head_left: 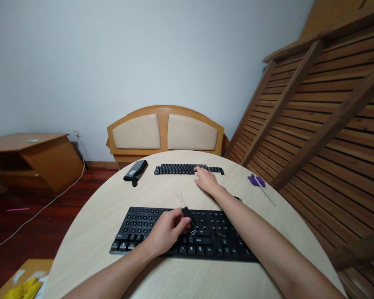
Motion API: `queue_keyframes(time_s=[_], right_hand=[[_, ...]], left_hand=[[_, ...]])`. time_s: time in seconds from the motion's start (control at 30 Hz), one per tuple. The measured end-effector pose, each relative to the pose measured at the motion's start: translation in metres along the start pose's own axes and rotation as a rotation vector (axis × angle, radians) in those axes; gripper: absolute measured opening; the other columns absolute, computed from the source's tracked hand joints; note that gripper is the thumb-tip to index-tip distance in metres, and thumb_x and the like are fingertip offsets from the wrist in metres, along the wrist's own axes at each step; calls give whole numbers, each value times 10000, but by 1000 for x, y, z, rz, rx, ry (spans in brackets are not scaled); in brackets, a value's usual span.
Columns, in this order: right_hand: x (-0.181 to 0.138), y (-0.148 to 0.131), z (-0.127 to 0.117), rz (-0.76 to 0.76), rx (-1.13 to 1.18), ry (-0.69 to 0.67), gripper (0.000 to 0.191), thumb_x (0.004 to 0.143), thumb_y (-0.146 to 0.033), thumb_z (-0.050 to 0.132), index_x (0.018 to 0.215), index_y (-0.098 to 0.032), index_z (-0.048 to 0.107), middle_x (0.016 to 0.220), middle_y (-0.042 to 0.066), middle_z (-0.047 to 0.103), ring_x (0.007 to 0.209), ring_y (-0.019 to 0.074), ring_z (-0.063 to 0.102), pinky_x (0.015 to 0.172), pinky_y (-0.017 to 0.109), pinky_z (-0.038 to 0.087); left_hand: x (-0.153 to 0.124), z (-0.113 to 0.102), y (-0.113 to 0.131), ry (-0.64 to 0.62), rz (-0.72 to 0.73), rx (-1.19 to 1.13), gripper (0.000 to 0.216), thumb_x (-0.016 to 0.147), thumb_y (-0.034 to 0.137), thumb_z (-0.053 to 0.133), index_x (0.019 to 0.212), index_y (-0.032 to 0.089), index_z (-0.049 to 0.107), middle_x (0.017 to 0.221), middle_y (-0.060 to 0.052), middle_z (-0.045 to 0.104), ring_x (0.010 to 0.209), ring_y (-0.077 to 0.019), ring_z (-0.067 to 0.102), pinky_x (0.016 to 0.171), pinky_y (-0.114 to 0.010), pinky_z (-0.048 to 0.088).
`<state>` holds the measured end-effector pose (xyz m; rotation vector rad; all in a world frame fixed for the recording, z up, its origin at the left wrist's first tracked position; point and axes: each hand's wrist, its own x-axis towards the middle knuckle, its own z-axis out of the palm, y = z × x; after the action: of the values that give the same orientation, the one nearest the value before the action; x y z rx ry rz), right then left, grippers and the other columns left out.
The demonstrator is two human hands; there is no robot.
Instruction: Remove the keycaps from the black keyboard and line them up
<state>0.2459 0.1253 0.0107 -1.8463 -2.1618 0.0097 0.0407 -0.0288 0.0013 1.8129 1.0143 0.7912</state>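
Observation:
My left hand is closed around the black handle of a wire keycap puller, over the middle of a black keyboard. Thin wire prongs stick out at both ends of the puller. Many of the keyboard's upper positions show bare switch stems, while keycaps sit along its lower rows. Farther back, my right hand reaches to rows of loose black keycaps laid out on the table. Its index fingertip touches those rows, and the thumb is apart from it. My right forearm hides part of the keyboard's right side.
The round pale table also bears a black pouch at back left. At right lie a purple item and a thin pale stick. A slatted wooden frame leans close by on the right. A headboard stands behind.

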Motion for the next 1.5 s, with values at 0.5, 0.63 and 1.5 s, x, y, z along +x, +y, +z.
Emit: queue_keyframes(time_s=[0.5,0.63,1.5], right_hand=[[-168,-8,-49,-370,474,-201,339,846,-445,659,1102,-223,648,1143,71,636,1125,232,551,996,357,406],[-179,-8,-47,-405,492,-281,537,742,-506,751,1179,-227,615,1278,90,553,1239,268,453,1078,414,340],[-179,-19,-42,-433,468,-238,470,723,-513,775,1077,-236,640,1205,61,592,1204,272,461,1055,416,329]], left_hand=[[-2,4,12,65,31,192,334,920,450,511,790,163,622,709,-48,697,658,-199,643,633,-269,447],[-3,8,7,146,66,334,312,910,427,521,760,177,633,655,-37,674,601,-187,603,579,-249,392],[-5,9,7,-4,-55,-43,281,798,357,691,960,127,679,685,-19,706,625,-155,617,609,-234,427]])
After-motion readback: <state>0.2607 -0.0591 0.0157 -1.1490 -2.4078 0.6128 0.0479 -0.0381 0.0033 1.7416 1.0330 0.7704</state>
